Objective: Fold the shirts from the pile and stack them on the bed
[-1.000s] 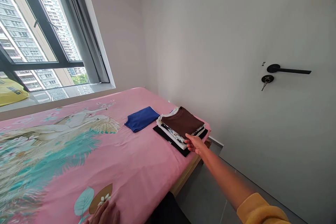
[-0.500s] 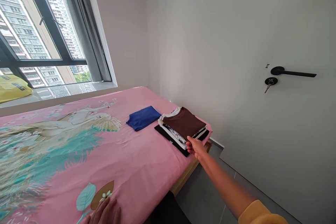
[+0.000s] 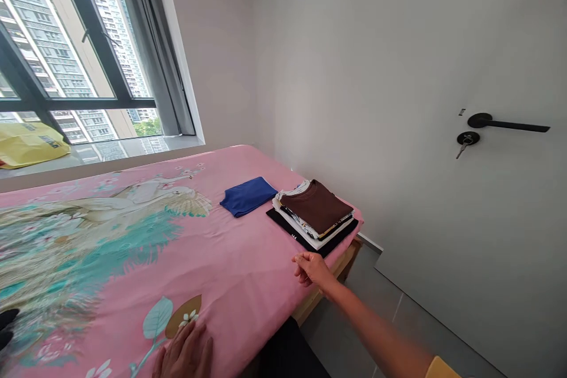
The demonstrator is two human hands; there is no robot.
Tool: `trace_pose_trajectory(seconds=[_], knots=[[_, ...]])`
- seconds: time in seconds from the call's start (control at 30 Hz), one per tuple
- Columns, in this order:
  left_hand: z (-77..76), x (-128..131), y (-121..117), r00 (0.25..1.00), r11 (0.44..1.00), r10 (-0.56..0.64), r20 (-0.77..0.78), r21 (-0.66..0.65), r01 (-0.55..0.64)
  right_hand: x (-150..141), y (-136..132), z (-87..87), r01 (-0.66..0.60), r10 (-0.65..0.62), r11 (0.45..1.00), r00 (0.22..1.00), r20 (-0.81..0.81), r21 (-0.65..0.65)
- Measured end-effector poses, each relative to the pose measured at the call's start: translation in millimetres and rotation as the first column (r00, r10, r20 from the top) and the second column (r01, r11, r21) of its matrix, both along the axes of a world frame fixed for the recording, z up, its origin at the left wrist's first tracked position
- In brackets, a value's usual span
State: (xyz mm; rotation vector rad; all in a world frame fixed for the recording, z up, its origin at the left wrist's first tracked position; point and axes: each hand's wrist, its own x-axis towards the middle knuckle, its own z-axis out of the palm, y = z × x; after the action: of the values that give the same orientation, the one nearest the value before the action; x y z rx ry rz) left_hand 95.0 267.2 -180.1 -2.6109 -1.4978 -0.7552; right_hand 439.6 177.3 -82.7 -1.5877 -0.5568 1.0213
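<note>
My right hand (image 3: 311, 269) hovers at the bed's near edge, just short of a stack of folded shirts. Its fingers are curled in with nothing visible in them. A brown T-shirt (image 3: 316, 205) tops the stack, above several white and patterned garments, with a black garment (image 3: 286, 230) at the bottom. Beside the stack, to its left, lies a folded blue garment (image 3: 248, 196). My left hand (image 3: 185, 354) rests flat on the pink bedsheet (image 3: 234, 289), fingers extended, partly cut off by the lower picture edge.
The bed's wooden frame (image 3: 308, 306) shows along the right side, above grey floor tiles. A door with a black handle (image 3: 509, 123) and a key stands at right. On the windowsill lies a yellow bag (image 3: 33, 144). Something black (image 3: 6, 325) shows at the left edge.
My right hand has let go of the stack's near corner and drawn back toward me. The view has shifted slightly left; my left hand stays on the bed.
</note>
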Motion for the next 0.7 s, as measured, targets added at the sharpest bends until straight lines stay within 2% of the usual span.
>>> trace_pose_trajectory(seconds=[0.1, 0.17, 0.23, 0.33, 0.43, 0.53, 0.6, 0.63, 0.7], knots=[[17.2, 1.7, -18.8, 0.996, 0.999, 0.037, 0.082, -0.037, -0.034, -52.1, 1.9, -12.4, -0.161, 0.141, 0.985, 0.954, 0.266, 0.055], [33.0, 0.5, -38.0, 0.99, 0.993, 0.052, 0.13, -0.112, -0.038, -87.0, 6.9, -24.3, -0.294, 0.209, 0.95, 0.845, 0.493, 0.102], [46.5, -0.5, -53.1, 0.983, 0.981, 0.044, 0.176, -0.191, -0.01, -122.3, 21.5, -40.8, -0.419, 0.279, 0.903, 0.736, 0.617, 0.091], [52.0, -3.2, -63.1, 0.949, 0.967, 0.091, 0.301, -0.256, -0.012, -181.5, 49.9, -70.8, -0.556, 0.377, 0.831, 0.556, 0.74, -0.005], [34.4, -7.2, -70.2, 0.888, 0.961, 0.112, 0.447, -0.275, 0.018, -227.6, 60.2, -97.3, -0.629, 0.344, 0.775, 0.335, 0.877, -0.064], [0.8, -14.3, -79.1, 0.879, 0.95, 0.111, 0.463, -0.309, 0.043, -239.1, 58.0, -115.5, -0.66, 0.179, 0.751, 0.172, 0.969, -0.022], [-17.9, -27.5, -84.1, 0.904, 0.933, 0.033, 0.426, -0.338, 0.124, -235.1, 58.2, -123.1, -0.677, 0.117, 0.736, 0.131, 0.984, 0.002], [-22.2, -38.6, -85.7, 0.91, 0.928, -0.01, 0.415, -0.335, 0.163, -232.9, 59.4, -125.7, -0.674, 0.101, 0.739, 0.129, 0.986, 0.012], [-16.0, -72.2, -85.4, 0.904, 0.954, -0.009, 0.428, -0.266, 0.135, -230.8, 63.2, -129.2, -0.647, 0.078, 0.762, 0.145, 0.986, 0.036]])
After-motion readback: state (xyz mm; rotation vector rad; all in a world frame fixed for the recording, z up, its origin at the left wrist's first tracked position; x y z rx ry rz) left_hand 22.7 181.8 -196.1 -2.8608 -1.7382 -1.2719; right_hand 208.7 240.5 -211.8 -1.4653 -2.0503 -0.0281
